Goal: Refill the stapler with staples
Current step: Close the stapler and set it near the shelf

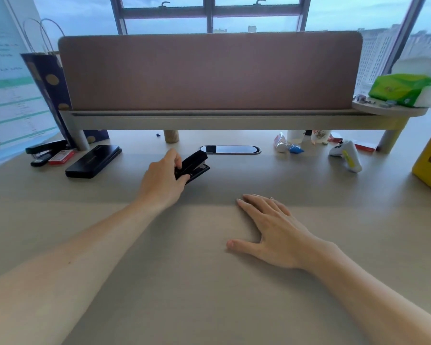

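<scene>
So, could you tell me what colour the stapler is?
Black stapler, seen in the head view.

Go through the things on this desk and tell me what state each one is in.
Stapler: on the desk, gripped at its rear end.
Left hand: closed on the stapler.
Right hand: flat on the desk, empty.
Second stapler: lying untouched, far left.
Black case: closed.

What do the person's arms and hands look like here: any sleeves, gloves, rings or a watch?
Both forearms are bare to the picture's lower edge, with no sleeves in view. The left hand and right hand wear no gloves. No ring, watch or bracelet shows on either. The nails look short and unpainted.
</scene>
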Tool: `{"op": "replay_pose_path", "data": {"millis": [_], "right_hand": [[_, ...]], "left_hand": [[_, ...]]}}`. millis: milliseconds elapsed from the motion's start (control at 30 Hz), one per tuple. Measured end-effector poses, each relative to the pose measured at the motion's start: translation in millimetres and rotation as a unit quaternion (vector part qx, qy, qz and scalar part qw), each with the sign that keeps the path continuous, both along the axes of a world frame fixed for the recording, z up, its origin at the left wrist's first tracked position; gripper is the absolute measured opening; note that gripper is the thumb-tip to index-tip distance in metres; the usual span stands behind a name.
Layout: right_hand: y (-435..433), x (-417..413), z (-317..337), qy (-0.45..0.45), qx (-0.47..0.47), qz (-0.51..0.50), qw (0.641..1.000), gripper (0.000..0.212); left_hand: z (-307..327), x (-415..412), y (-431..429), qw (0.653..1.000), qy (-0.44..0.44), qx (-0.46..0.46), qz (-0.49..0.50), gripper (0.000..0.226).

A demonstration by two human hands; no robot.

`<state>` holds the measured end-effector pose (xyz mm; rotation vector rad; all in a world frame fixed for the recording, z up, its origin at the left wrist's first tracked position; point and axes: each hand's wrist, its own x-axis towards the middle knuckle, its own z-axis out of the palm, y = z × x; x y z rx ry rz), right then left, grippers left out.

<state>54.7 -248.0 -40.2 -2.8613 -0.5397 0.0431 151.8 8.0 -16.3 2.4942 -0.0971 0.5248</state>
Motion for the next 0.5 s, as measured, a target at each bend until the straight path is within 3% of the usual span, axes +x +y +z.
{"op": "replay_pose_path", "data": {"millis": [167, 500], "right_hand": [[-0.6, 24.4, -5.2, -0.018, -0.006, 0.01, 1.0, 0.108], [-1.0, 31.1, -10.4, -0.028, -0.007, 0.013, 1.0, 0.106]], "left_hand": [[-10.7, 38.9, -7.4, 0.999, 0.013, 0.009, 0.029, 0.026], [-19.7, 76.9, -18.5, 0.999, 0.008, 0.011, 0.039, 0.027]]}}
